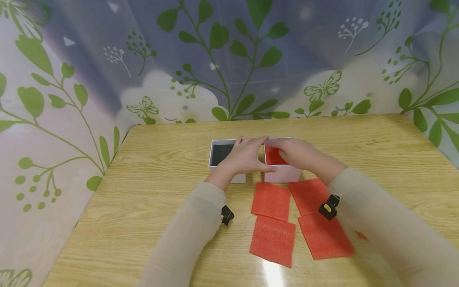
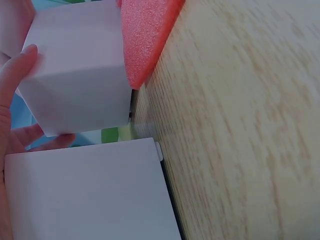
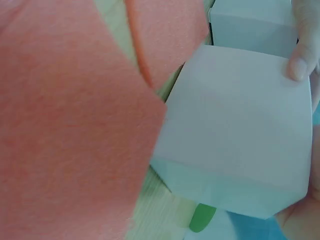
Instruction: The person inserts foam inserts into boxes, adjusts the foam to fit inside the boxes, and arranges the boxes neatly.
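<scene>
Two small white boxes stand side by side. The left box (image 1: 238,178) holds dark material; the right box (image 1: 282,174) has red material inside. My left hand (image 1: 247,155) grips the right box by its left side, thumb on the front and fingers toward the back; the left wrist view shows that box (image 2: 80,95) between them. My right hand (image 1: 299,153) reaches over the right box's rim, its fingertips down inside and hidden. In the right wrist view the box (image 3: 235,120) has my left thumb at its top edge.
Several red square sheets lie in front of the right box, among them one at the near left (image 1: 273,240) and one at the near right (image 1: 325,236), partly under my right forearm. The wooden table (image 1: 143,199) reaches back to a leaf-patterned curtain (image 1: 229,59).
</scene>
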Demonstrator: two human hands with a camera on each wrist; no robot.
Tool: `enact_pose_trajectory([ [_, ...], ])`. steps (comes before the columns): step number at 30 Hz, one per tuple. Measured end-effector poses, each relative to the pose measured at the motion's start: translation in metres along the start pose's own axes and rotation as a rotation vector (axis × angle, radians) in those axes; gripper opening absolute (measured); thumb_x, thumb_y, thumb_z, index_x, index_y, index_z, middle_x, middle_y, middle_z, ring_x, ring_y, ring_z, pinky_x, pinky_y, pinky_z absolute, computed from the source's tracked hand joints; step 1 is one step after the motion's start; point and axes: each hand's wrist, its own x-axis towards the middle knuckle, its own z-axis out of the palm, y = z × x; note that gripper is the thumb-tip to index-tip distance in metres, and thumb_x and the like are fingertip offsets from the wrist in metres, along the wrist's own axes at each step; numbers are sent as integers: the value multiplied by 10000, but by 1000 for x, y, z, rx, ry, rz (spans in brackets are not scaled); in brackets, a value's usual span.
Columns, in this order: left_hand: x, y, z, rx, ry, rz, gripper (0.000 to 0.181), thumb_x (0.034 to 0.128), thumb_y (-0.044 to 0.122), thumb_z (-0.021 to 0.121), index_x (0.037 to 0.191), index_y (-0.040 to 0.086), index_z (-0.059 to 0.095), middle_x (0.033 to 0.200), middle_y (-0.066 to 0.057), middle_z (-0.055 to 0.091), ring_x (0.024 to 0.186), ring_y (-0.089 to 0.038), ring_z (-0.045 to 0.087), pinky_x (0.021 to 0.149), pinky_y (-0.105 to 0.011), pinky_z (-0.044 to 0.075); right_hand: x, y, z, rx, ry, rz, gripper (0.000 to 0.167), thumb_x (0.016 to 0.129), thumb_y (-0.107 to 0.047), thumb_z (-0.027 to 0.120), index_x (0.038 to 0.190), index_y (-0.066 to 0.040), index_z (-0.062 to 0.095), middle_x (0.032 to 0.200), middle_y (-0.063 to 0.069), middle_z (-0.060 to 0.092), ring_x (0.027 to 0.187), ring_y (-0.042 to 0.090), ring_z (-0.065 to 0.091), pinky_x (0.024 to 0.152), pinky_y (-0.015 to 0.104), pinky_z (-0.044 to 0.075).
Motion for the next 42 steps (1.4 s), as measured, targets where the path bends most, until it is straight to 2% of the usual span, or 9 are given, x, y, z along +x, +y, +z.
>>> enact_pose_trajectory([
  [5, -1, 0, -1, -3, 1, 7, 940, 736, 609, 671, 1476, 174, 287, 1435, 28, 402, 1306, -216, 327, 1108, -489, 15, 7, -2, -1, -23, -43, -48, 344, 911, 46, 432, 1211, -36, 581, 1108, 113, 603, 897, 248, 586, 824, 425, 474],
  [9, -2, 0, -2, -2, 1, 5, 944, 736, 607, 673, 1476, 169, 286, 1436, 24, 399, 1310, -219, 324, 1108, -492, 15, 12, -1, -3, -66, -114, -41, 293, 910, 19, 452, 1144, -25, 623, 1058, 116, 629, 887, 251, 599, 840, 445, 471],
  [14, -1, -1, -2, 4, -1, 3, 944, 737, 608, 671, 1478, 172, 281, 1436, 25, 400, 1311, -219, 322, 1109, -490, 12, 20, -1, -4, -115, -235, -26, 224, 897, -4, 480, 1035, -22, 655, 817, 42, 625, 733, 208, 554, 741, 392, 465],
  [17, -1, -2, -1, 4, -5, 4, 947, 736, 609, 671, 1480, 176, 275, 1438, 29, 396, 1313, -216, 319, 1109, -488, 11, 22, -2, -4, -115, -273, -10, 211, 895, -8, 481, 1005, -29, 660, 742, 8, 583, 696, 195, 516, 701, 367, 442],
  [26, 0, -2, -1, 13, -3, 9, 943, 737, 607, 671, 1478, 176, 278, 1434, 21, 402, 1311, -218, 321, 1108, -490, 15, 26, -3, -5, -95, -317, 18, 225, 919, -31, 472, 1035, -48, 665, 779, 16, 591, 739, 203, 519, 735, 371, 433],
  [30, 1, -2, -1, 15, -11, 11, 940, 741, 603, 670, 1479, 173, 277, 1432, 12, 406, 1311, -221, 323, 1107, -493, 17, 26, -1, -3, -46, -287, -22, 196, 912, 3, 467, 974, -47, 646, 785, 13, 555, 732, 191, 507, 721, 362, 422],
  [35, 1, -1, -2, 21, -9, 7, 954, 733, 615, 669, 1481, 178, 270, 1432, 2, 407, 1317, -219, 319, 1108, -488, 20, 26, 1, -2, 4, -260, -61, 162, 896, 26, 468, 887, -24, 622, 699, -1, 495, 650, 161, 462, 650, 322, 402],
  [42, 0, 0, -3, 23, -8, 4, 952, 734, 609, 674, 1479, 171, 275, 1430, 4, 411, 1309, -220, 328, 1108, -487, 24, 28, 0, -1, 22, -331, -9, 172, 903, 7, 471, 827, -37, 619, 627, -12, 476, 602, 145, 453, 606, 284, 395],
])
